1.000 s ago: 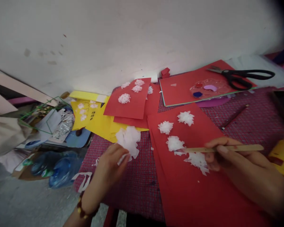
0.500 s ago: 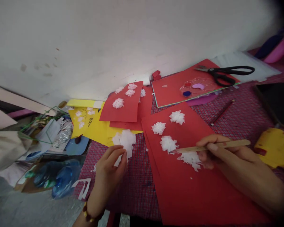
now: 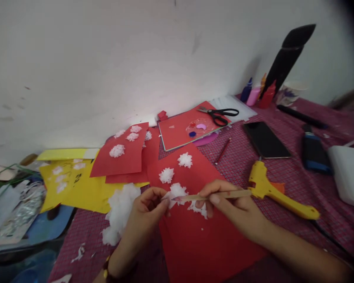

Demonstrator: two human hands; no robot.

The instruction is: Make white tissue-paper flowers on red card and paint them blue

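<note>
Left hand (image 3: pixel 150 208): grip pinched together on a white scrap (image 3: pixel 166 197). Right hand (image 3: pixel 228 204): grip clamped on a wooden stick (image 3: pixel 236 193), tip just beside the scrap. Both above red paper (image 3: pixel 200 251) bearing white flowers (image 3: pixel 166 175). Glue gun (image 3: pixel 261 182) on table (image 3: pixel 233 169), rightward.

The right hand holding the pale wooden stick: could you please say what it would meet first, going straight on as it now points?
Most likely the bare left hand, near its fingertips, just beyond the wooden stick; a white ruffled paper flower lies close by, and depth is unclear.
</note>
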